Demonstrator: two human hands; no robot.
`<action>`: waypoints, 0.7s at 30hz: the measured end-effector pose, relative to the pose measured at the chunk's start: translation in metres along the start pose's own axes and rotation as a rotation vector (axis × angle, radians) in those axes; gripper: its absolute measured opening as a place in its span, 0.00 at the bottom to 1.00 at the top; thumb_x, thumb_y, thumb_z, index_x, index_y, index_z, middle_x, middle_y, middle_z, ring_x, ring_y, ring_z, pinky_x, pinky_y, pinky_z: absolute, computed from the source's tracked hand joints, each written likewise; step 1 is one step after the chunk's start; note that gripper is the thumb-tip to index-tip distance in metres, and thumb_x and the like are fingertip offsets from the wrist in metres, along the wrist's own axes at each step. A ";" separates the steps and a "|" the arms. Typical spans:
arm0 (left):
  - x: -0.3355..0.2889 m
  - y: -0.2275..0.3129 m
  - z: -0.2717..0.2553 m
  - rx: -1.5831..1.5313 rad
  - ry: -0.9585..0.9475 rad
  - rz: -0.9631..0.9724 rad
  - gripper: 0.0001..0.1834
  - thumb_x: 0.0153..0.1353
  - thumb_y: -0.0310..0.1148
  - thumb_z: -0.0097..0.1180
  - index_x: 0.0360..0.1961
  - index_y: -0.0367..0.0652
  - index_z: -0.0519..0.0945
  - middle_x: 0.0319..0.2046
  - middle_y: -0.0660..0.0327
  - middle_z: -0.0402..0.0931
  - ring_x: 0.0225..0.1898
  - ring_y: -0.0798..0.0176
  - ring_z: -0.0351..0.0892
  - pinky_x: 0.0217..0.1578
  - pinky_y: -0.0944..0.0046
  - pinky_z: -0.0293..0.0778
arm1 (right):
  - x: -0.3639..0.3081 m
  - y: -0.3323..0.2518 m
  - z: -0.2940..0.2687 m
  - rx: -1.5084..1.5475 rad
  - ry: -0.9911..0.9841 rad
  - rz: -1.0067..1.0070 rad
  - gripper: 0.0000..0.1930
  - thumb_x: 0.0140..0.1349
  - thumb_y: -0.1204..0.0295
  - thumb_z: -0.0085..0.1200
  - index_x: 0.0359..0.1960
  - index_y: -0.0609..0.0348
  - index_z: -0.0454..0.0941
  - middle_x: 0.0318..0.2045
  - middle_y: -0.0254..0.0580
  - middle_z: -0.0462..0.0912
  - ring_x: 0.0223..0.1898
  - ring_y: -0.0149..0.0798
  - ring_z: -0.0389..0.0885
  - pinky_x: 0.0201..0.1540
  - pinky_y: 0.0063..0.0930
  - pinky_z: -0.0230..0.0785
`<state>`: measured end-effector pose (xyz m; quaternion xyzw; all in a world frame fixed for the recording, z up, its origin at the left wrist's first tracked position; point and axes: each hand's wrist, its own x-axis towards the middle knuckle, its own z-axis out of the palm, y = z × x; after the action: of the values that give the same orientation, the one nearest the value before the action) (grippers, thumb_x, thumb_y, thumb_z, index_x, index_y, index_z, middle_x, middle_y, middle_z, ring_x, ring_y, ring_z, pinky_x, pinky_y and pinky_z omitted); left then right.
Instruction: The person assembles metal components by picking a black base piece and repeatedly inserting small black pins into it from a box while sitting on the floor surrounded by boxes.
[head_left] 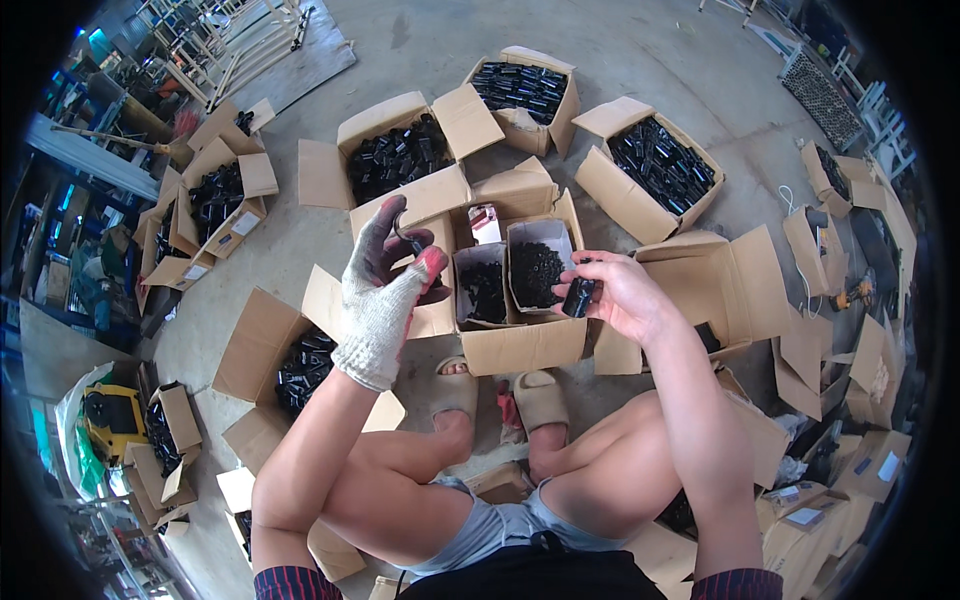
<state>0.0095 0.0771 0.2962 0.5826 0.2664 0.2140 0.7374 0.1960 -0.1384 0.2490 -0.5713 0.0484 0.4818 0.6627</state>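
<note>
My left hand (383, 290), in a white knitted glove with a dark, red-edged palm, is raised left of centre. Its thumb and fingers pinch a thin, curved black piece (403, 232). In my bare right hand (628, 287) is a short black cylindrical part (579, 297), gripped between thumb and fingers. Between the hands stands a cardboard box (525, 350) with two white inner boxes. Small black pieces fill the left inner one (484, 290) and the right one (537, 275). A small red-and-white carton (484, 224) sits behind them. My right hand is just beside the right inner box.
Open cartons of black parts surround me: one at the far left (399, 157), one at the far middle (518, 92), one at the far right (660, 165). Another (304, 372) is by my left arm. A large open carton (715, 285) lies beyond my right forearm. A yellow-and-black case (112, 418) stands left.
</note>
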 end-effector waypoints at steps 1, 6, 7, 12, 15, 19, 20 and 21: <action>0.001 -0.003 -0.005 0.017 0.005 -0.007 0.40 0.65 0.25 0.65 0.76 0.53 0.63 0.54 0.58 0.78 0.49 0.61 0.85 0.42 0.62 0.86 | 0.000 0.002 -0.003 0.011 -0.052 -0.025 0.19 0.74 0.77 0.47 0.64 0.67 0.64 0.49 0.50 0.79 0.50 0.47 0.85 0.53 0.47 0.85; -0.005 -0.013 -0.001 0.068 -0.143 -0.045 0.41 0.64 0.25 0.67 0.75 0.50 0.63 0.54 0.58 0.78 0.48 0.64 0.84 0.41 0.63 0.86 | -0.019 -0.001 0.001 0.072 -0.229 -0.176 0.25 0.75 0.79 0.47 0.72 0.67 0.57 0.54 0.48 0.76 0.57 0.45 0.82 0.56 0.38 0.82; -0.007 -0.012 0.004 0.104 -0.185 -0.055 0.41 0.63 0.25 0.68 0.75 0.49 0.63 0.54 0.58 0.78 0.48 0.64 0.84 0.41 0.63 0.85 | -0.021 -0.001 0.002 0.073 -0.235 -0.238 0.26 0.74 0.79 0.49 0.72 0.67 0.59 0.54 0.46 0.77 0.57 0.43 0.82 0.56 0.37 0.82; -0.023 -0.007 0.017 0.057 -0.311 -0.075 0.46 0.58 0.23 0.72 0.76 0.45 0.62 0.54 0.57 0.78 0.53 0.64 0.81 0.54 0.63 0.80 | -0.032 0.000 0.027 -0.159 -0.196 -0.525 0.29 0.66 0.81 0.62 0.69 0.62 0.68 0.51 0.39 0.78 0.53 0.36 0.84 0.56 0.30 0.80; -0.023 -0.008 0.021 0.159 -0.345 0.034 0.47 0.57 0.20 0.72 0.76 0.43 0.63 0.54 0.59 0.79 0.53 0.66 0.81 0.55 0.62 0.80 | -0.038 0.003 0.042 -0.327 -0.253 -0.623 0.29 0.60 0.82 0.69 0.63 0.61 0.74 0.49 0.39 0.81 0.50 0.33 0.84 0.55 0.28 0.81; -0.020 -0.009 0.018 0.190 -0.403 0.077 0.41 0.56 0.14 0.67 0.72 0.41 0.68 0.59 0.59 0.78 0.56 0.67 0.79 0.55 0.64 0.79 | -0.047 0.006 0.061 -0.253 -0.279 -0.632 0.27 0.57 0.78 0.73 0.58 0.62 0.76 0.49 0.41 0.83 0.49 0.32 0.84 0.55 0.29 0.81; -0.022 -0.004 0.019 0.178 -0.393 0.087 0.39 0.56 0.14 0.67 0.70 0.40 0.70 0.59 0.60 0.79 0.57 0.69 0.78 0.56 0.64 0.79 | -0.049 0.005 0.064 -0.222 -0.266 -0.637 0.26 0.55 0.77 0.74 0.55 0.62 0.76 0.48 0.41 0.84 0.49 0.33 0.84 0.54 0.30 0.81; -0.022 -0.002 0.020 0.191 -0.390 0.091 0.39 0.57 0.14 0.67 0.70 0.39 0.71 0.58 0.60 0.80 0.56 0.70 0.78 0.56 0.64 0.79 | -0.050 0.006 0.065 -0.262 -0.252 -0.675 0.26 0.55 0.77 0.75 0.55 0.62 0.76 0.48 0.40 0.84 0.49 0.33 0.84 0.54 0.31 0.81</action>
<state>0.0053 0.0480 0.3009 0.6917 0.1113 0.1043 0.7059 0.1338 -0.1159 0.2978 -0.5712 -0.2864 0.3053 0.7061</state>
